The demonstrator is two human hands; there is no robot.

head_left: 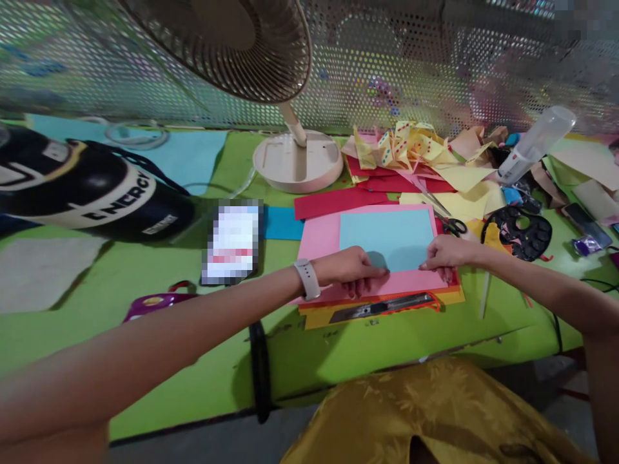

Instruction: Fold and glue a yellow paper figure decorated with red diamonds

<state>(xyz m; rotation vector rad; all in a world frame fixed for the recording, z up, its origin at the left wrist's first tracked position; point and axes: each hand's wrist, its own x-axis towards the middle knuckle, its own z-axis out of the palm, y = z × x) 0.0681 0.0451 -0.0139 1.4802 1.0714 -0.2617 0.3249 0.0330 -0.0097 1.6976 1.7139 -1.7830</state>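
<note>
A light blue sheet of paper (387, 225) lies over a larger pink sheet (318, 240). At its lower left edge, my left hand (355, 270) is closed, fingers curled under and thumb side along the paper. My right hand (445, 254) pinches the sheet's lower right corner. Orange and yellow sheets (314, 321) show beneath the pink one. Just below my hands rests a cutter knife (382, 308). Black-handled scissors (452, 224) lie beyond my right hand, partly over yellow paper.
A fan (297, 161) stands at the back. To the left are a phone (232, 241), a dark bottle (97, 183) and a purple object (155, 304). Paper scraps (406, 145), a clear bottle (536, 145) and a black palette-like piece (525, 232) crowd the right.
</note>
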